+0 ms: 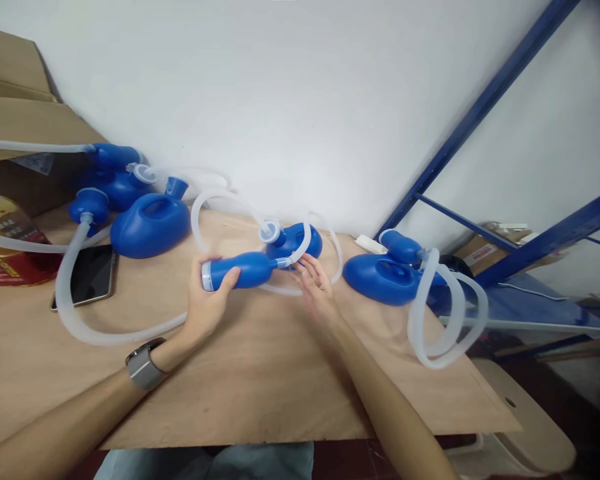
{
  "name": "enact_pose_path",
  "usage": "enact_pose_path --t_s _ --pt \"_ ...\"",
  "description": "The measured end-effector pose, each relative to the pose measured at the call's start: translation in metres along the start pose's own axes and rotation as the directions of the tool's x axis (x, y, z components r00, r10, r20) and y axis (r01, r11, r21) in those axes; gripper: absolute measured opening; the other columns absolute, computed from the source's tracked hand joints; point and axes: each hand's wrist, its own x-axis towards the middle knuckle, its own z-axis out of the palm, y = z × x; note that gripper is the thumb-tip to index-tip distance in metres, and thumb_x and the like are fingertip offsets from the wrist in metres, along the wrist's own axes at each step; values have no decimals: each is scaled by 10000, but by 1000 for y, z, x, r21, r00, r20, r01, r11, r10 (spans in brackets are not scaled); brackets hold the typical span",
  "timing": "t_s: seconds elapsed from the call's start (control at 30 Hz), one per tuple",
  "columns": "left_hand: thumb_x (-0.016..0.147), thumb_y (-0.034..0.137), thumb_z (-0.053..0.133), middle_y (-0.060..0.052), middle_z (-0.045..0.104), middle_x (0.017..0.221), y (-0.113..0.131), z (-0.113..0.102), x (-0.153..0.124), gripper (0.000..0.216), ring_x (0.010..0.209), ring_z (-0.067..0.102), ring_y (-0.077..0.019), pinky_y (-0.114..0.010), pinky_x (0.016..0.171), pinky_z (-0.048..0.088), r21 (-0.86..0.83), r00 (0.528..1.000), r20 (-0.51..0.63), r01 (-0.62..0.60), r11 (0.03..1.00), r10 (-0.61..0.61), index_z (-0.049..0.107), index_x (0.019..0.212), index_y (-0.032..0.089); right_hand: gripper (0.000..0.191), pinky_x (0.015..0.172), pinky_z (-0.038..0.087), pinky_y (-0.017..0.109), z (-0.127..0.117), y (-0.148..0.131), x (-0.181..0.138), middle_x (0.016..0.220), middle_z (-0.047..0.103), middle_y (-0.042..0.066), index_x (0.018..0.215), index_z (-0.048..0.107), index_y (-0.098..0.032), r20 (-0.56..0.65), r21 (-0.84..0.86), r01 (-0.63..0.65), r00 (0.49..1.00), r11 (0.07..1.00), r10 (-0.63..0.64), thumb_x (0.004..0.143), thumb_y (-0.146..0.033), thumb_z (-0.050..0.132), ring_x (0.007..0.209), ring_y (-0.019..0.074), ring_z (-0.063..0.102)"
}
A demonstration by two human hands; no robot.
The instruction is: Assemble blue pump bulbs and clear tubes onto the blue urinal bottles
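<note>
My left hand (209,293) is wrapped round a blue plastic urinal funnel (253,270), held level above the table. A pale translucent rim closes off its wide left end, and its narrow right end joins a translucent hose (303,245). My right hand (317,285) is by that joint, its fingers stretched out and apart; whether the fingertips touch the hose I cannot tell. Behind the funnel a blue urinal bottle (307,239) rests on the table, partly hidden, with a white-rimmed cap (270,232) and hose at its neck.
More blue bottles stand left (153,227) and right (380,279), the right one with a coiled hose (415,327). A phone (93,275), a red-yellow container (10,247) and a cardboard box (15,120) are at left. A blue metal rack (480,100) borders the wooden table (260,387) at right.
</note>
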Motion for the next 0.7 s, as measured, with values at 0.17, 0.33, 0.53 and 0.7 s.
enact_pose_path --t_s 0.17,0.33,0.53,0.7 --pt "820 522 772 -41 665 1089 -1 2 -7 436 989 661 -230 -376 883 542 10 999 53 -10 1000 10 605 1103 237 482 1028 587 444 13 1 -7 1105 819 76 1120 757 -250 46 63 -125 991 990 122 794 -596 837 1041 250 776" --pt "810 503 774 -31 667 1077 -1 3 -9 419 978 655 -227 -377 890 529 0 995 91 30 1000 -30 615 1091 236 406 891 607 377 9 2 -8 886 832 58 922 826 -214 9 29 -140 990 990 139 697 -536 930 812 204 767" --pt "807 488 794 -36 667 1082 -8 3 -17 453 986 656 -235 -391 892 524 -17 995 97 -29 999 31 597 1126 234 548 860 597 362 14 -1 -13 882 824 46 1160 814 -209 -57 39 -111 992 993 113 724 -526 915 759 172 727" --pt "842 472 800 -36 677 1088 -15 0 -19 454 982 678 -231 -390 877 543 21 982 110 -158 987 155 582 1164 238 633 902 609 400 15 -11 -16 846 803 27 1274 775 -203 -24 -56 -92 996 994 91 750 -537 893 805 196 750"
